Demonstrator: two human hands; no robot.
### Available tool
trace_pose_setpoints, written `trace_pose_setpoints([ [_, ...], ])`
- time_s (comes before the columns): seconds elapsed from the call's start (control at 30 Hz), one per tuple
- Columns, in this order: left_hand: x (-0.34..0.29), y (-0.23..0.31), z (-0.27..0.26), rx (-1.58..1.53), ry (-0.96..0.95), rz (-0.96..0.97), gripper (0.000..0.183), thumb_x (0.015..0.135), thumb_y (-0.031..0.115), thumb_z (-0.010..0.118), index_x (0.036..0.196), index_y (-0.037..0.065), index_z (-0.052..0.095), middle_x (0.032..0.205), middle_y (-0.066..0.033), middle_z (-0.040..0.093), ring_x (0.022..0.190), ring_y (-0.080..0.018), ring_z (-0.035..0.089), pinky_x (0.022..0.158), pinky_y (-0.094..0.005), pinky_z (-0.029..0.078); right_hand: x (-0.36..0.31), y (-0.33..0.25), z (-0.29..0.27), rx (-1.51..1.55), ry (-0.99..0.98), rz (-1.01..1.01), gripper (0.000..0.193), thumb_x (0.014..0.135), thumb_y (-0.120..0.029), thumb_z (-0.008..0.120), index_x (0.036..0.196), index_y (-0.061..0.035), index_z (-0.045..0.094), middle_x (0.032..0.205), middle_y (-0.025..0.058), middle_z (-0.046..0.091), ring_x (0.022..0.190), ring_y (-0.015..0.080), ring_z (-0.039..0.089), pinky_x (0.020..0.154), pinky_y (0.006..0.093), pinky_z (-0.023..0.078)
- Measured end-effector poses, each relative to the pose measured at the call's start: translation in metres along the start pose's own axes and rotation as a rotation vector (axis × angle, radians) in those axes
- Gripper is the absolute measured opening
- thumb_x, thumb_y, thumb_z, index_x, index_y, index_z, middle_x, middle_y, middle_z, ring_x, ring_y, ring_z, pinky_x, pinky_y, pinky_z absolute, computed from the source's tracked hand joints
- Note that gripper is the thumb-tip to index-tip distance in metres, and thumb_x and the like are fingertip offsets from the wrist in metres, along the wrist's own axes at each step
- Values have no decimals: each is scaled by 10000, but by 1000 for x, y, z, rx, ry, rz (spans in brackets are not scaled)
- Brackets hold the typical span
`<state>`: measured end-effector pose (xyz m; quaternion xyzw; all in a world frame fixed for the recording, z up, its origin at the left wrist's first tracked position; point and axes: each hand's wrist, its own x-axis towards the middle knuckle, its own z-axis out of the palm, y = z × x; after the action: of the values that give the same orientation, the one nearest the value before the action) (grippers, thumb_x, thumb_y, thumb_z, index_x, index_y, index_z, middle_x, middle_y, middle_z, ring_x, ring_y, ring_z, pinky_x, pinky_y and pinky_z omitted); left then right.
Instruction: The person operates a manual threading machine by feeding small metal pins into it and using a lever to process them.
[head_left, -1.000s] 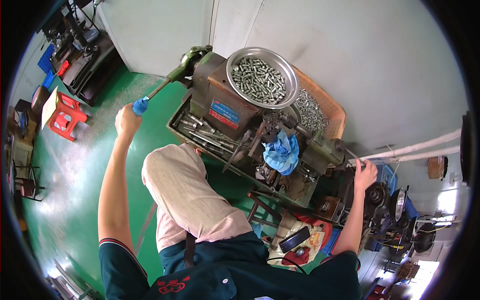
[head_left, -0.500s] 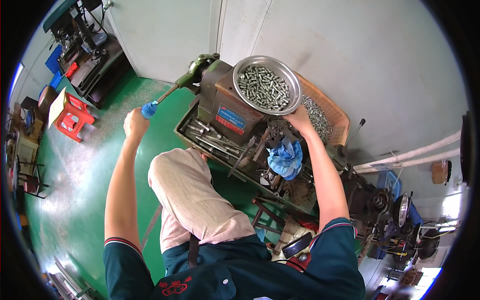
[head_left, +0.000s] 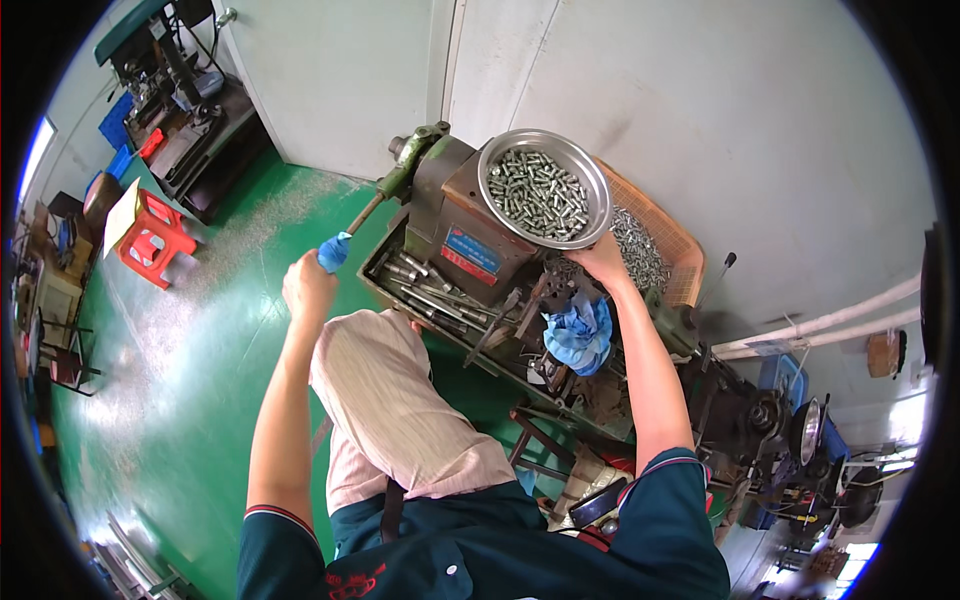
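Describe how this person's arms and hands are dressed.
Both arms are bare from the sleeve hems down, and the left hand and right hand wear no gloves. The short sleeves are dark teal, each hem trimmed with a thin red and white band. No watch, ring or bracelet shows.

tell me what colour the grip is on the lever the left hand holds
Blue: the lever grip shows just above the left hand in the head view.

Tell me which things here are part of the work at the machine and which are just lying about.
In use: left hand on blue-tipped lever; right hand at the machine; steel bowl of metal parts.
Lying about: red stool; blue rag; orange basket.
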<state>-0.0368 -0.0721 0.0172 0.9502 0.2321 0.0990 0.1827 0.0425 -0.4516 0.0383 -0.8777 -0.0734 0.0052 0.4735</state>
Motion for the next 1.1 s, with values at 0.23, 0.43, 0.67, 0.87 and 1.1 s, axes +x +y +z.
trace_pose_setpoints([
  [0.23, -8, 9, -5, -38, -21, -4, 170, 623, 60, 532, 788, 55, 575, 727, -167, 590, 717, -332, 572, 640, -399, 451, 7, -8, -33, -374, -175, 198, 188, 612, -73, 635, 800, -60, 631, 744, 56, 632, 701, 165, 589, 650, 271, 437],
  [0.43, -7, 8, -3, -38, -6, 10, 146, 622, 55, 529, 762, 51, 569, 713, -169, 588, 710, -335, 571, 635, -404, 450, 26, -41, -46, -903, 769, -199, 30, 621, -107, 607, 645, -96, 594, 634, 48, 582, 681, 248, 529, 604, 345, 414],
  [0.67, -8, 7, -2, -48, 8, 8, 117, 623, 58, 532, 736, 50, 559, 706, -166, 587, 699, -334, 572, 626, -403, 452, 44, -101, 13, -667, 239, -457, 57, 620, -147, 639, 648, -106, 612, 669, 46, 579, 747, 218, 517, 655, 337, 430],
  [0.87, -8, 6, -1, -38, 20, 41, 122, 617, 58, 534, 736, 44, 559, 700, -169, 585, 696, -335, 571, 625, -402, 453, 58, -104, 32, -697, 123, -256, 108, 617, -221, 644, 612, -113, 634, 634, 58, 601, 750, 236, 527, 660, 354, 439],
  [1.1, -8, 6, -2, -41, 11, 34, 126, 618, 55, 530, 740, 45, 559, 705, -176, 584, 700, -338, 570, 626, -406, 452, 64, -101, 30, -583, 90, -107, 106, 614, -220, 615, 618, -115, 628, 640, 55, 604, 758, 223, 542, 662, 341, 445],
])
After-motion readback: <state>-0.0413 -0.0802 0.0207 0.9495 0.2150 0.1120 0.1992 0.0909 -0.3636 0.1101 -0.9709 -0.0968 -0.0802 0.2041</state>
